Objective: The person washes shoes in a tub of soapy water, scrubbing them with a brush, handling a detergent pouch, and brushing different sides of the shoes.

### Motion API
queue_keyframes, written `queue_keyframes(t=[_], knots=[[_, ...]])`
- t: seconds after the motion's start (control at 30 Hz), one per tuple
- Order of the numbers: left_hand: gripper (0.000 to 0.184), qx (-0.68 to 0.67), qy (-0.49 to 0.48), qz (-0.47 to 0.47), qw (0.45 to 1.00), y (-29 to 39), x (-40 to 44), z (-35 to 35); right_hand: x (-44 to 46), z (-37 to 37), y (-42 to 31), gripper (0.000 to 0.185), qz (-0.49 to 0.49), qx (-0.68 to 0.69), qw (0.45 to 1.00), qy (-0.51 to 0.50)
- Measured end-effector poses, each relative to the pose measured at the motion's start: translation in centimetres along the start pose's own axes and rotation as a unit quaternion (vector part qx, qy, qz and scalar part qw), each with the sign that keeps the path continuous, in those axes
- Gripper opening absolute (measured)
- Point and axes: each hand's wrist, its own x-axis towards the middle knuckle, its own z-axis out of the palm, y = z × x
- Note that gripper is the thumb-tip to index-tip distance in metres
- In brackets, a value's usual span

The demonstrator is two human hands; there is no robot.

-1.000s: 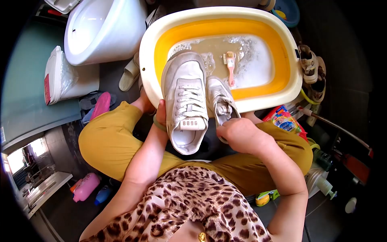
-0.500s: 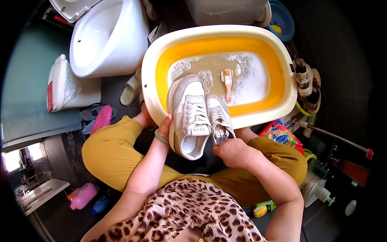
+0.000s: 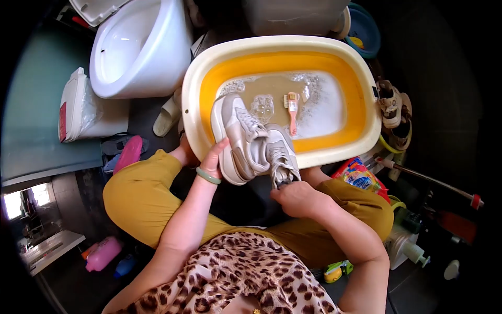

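My left hand [image 3: 213,159] grips a white-and-grey sneaker [image 3: 235,133] by its outer side, fingers hidden beneath it. The shoe is tilted over, its outer side and sole edge partly showing. My right hand [image 3: 295,198] is closed on the heel of a second sneaker [image 3: 281,154], which points toe-first at the basin. The two shoes touch, held over the near rim of a cream-and-yellow basin [image 3: 340,152]. Inside the basin, a pink-handled scrubbing brush [image 3: 293,114] lies in murky, sudsy water [image 3: 269,86].
A toilet [image 3: 141,49] and a white bin [image 3: 94,110] stand to the left. Right of the basin are other shoes [image 3: 392,112] and a red detergent bag [image 3: 361,175]. A pink bottle [image 3: 103,254] lies lower left, a pump bottle [image 3: 415,254] lower right.
The left sneaker has rolled toward the right, turning its outer side upward, and its heel has risen away from me. The right sneaker has shifted slightly. The brush still lies in the basin.
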Motion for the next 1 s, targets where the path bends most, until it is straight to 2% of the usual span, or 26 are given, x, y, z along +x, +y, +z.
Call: queue_keyframes(t=[0.13, 0.2, 0.23, 0.27, 0.33, 0.47, 0.53, 0.6, 0.63, 0.67, 0.73, 0.77, 0.8, 0.87, 0.9, 0.93, 1.0], knots=[[0.066, -0.018, 0.018, -0.001, 1.0, 0.2, 0.8, 0.2, 0.2, -0.9, -0.4, 0.016, 0.016, 0.024, 1.0, 0.01], [0.066, -0.002, 0.062, 0.023, 0.998, 0.4, 1.1, 0.3, 0.4, -1.6, -0.5, 0.014, 0.046, 0.036, 0.996, 0.068], [0.065, -0.003, 0.064, 0.023, 0.998, 0.5, 1.1, 0.2, 0.4, -1.5, -0.1, 0.013, 0.041, 0.032, 0.991, 0.125], [0.065, -0.003, 0.067, 0.023, 0.998, 0.5, 1.2, 0.1, 0.5, -1.8, 0.3, 0.013, 0.04, 0.033, 0.991, 0.124], [0.063, -0.006, 0.078, 0.033, 0.996, 0.5, 1.2, 0.1, 0.5, -2.6, 1.0, 0.011, 0.065, 0.059, 0.976, 0.202], [0.059, -0.024, 0.071, 0.02, 0.997, 0.6, 1.6, -0.3, 0.1, -3.5, 2.7, 0.011, 0.092, 0.118, 0.963, 0.224], [0.058, -0.011, 0.087, 0.022, 0.996, 0.7, 1.9, -0.7, 0.3, -3.6, 3.7, 0.013, 0.14, 0.191, 0.931, 0.279], [0.061, 0.033, 0.112, 0.058, 0.991, 0.9, 2.5, -1.0, 0.7, -3.2, 5.4, 0.015, 0.201, 0.36, 0.856, 0.311], [0.063, 0.071, 0.129, 0.09, 0.985, 1.3, 2.6, 0.0, 1.1, -3.2, 6.5, 0.016, 0.181, 0.522, 0.772, 0.314], [0.069, 0.116, 0.148, 0.127, 0.974, 1.7, 2.8, 1.1, 1.6, -2.9, 8.5, 0.015, 0.142, 0.578, 0.728, 0.34], [0.08, 0.213, 0.163, 0.212, 0.94, 2.3, 4.4, 2.2, 2.7, -3.6, 9.4, 0.016, 0.105, 0.72, 0.562, 0.393], [0.084, 0.308, 0.2, 0.239, 0.899, 2.4, 6.4, 1.3, 3.6, -3.0, 10.8, 0.018, 0.08, 0.779, 0.476, 0.401], [0.088, 0.398, 0.235, 0.265, 0.846, 2.7, 7.9, 0.9, 5.0, -2.1, 12.5, 0.019, 0.026, 0.779, 0.439, 0.447], [0.093, 0.619, 0.335, 0.205, 0.68, 4.6, 7.0, 5.7, 8.0, -0.3, 14.7, 0.02, -0.086, 0.855, 0.288, 0.422], [0.09, 0.66, 0.349, 0.203, 0.634, 4.7, 7.9, 5.8, 9.8, 0.3, 14.9, 0.021, -0.113, 0.865, 0.237, 0.428], [0.089, 0.69, 0.356, 0.188, 0.601, 4.9, 8.5, 6.1, 11.4, 1.6, 15.9, 0.023, -0.136, 0.883, 0.208, 0.398], [0.089, 0.728, 0.356, 0.201, 0.551, 4.8, 10.1, 5.3, 13.6, 1.9, 15.3, 0.021, -0.133, 0.883, 0.165, 0.419]])
